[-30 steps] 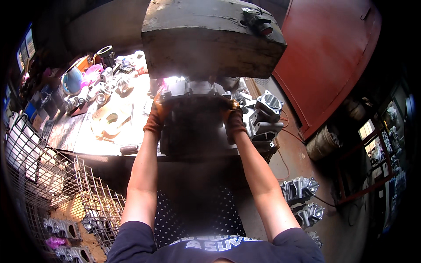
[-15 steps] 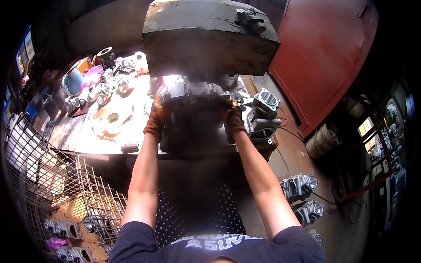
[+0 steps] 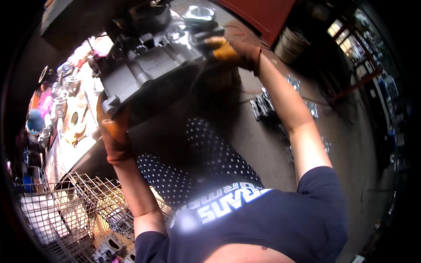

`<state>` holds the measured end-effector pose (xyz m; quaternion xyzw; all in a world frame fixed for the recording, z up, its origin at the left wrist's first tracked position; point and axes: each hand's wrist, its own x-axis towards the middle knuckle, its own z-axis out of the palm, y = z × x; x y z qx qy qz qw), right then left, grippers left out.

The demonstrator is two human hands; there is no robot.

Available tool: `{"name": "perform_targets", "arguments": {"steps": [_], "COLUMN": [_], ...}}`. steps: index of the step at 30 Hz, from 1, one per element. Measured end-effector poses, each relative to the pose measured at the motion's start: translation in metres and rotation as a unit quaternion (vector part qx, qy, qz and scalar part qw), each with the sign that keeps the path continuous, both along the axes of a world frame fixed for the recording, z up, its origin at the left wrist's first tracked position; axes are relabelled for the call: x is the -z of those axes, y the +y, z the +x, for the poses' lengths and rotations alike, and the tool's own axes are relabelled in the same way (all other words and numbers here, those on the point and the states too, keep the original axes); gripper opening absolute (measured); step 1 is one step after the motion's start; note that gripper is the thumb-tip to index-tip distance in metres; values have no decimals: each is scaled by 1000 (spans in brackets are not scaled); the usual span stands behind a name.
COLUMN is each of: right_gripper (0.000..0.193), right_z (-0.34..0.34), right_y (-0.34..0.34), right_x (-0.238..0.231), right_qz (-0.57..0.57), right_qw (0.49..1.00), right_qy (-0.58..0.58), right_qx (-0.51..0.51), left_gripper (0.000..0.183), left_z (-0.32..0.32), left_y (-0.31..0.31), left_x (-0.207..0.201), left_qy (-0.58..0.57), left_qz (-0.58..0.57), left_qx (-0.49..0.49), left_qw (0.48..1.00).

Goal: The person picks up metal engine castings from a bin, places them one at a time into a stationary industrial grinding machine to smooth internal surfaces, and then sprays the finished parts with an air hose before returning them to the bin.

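Observation:
A large grey cast-metal housing (image 3: 147,72) with ribs and lugs is in both my gloved hands, tilted with its left end lower. My left hand (image 3: 115,129), in an orange and brown glove, grips the lower left corner; some of its fingers are hidden behind the metal. At the upper right end, my right hand (image 3: 228,50) in a matching glove is closed over the edge. Deep shadow hides the housing's underside. Just beyond it stands another casting with a round bright flange (image 3: 199,14).
A dark blocky machine (image 3: 70,24) is at the upper left. The bright bench (image 3: 66,158) carries metal parts and a blue container (image 3: 36,122). Lower left is a wire basket (image 3: 52,215) holding castings. More castings (image 3: 263,105) lie on the floor near a drum (image 3: 291,44).
The housing has come out from under the blocky machine, toward me, and turned. My right hand has swung up and rightward, my left hand lower left. The view has rotated to the right.

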<state>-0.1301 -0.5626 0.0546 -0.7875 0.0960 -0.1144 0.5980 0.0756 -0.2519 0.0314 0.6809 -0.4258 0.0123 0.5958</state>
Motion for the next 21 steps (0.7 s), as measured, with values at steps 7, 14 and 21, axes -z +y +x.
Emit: {"name": "perform_targets", "arguments": {"steps": [7,14,21], "right_gripper": [45,37,40], "right_z": [-94,-272,-383], "right_y": [-29,15,53], "right_x": [-53,-71,-21], "right_qz": [-545,255,308], "right_qw": [835,962,884], "right_qy": [47,-33,164], "right_qx": [52,94,312], "left_gripper": [53,65,52], "left_z": [-111,-235,-311], "left_y": [-42,-85,-111], "left_x": [-27,-20,59], "left_qy": [-77,-330,-436], "left_qz": [-48,-20,-54], "left_qx": [185,407,505], "left_qw": [979,852,743]}}
